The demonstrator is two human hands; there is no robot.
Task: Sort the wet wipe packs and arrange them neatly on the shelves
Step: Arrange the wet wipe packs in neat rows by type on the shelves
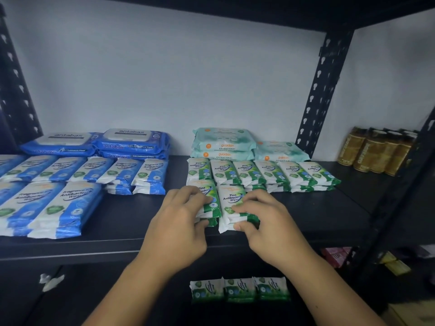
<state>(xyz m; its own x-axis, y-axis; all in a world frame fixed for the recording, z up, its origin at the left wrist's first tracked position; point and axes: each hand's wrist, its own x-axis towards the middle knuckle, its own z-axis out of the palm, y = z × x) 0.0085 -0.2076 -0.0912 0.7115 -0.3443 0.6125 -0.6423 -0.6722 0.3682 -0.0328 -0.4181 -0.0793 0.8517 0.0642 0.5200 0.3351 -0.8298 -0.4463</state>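
At the front of the shelf (117, 231), the left hand (179, 222) gripped the left stack (211, 201) of green packs, fingers curled over its top. The right hand (266, 222) gripped the right stack (231, 198), touching the left one. Both stacks lay just before the green row (270, 172).

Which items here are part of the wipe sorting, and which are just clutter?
Job: left hand and right hand gripping the front Pine wipe stacks; rear Pine row; blue Fragrance wipes; antabax packs; guardian packs; lower-shelf green packs.
Lying about: gold cans; pink packets.
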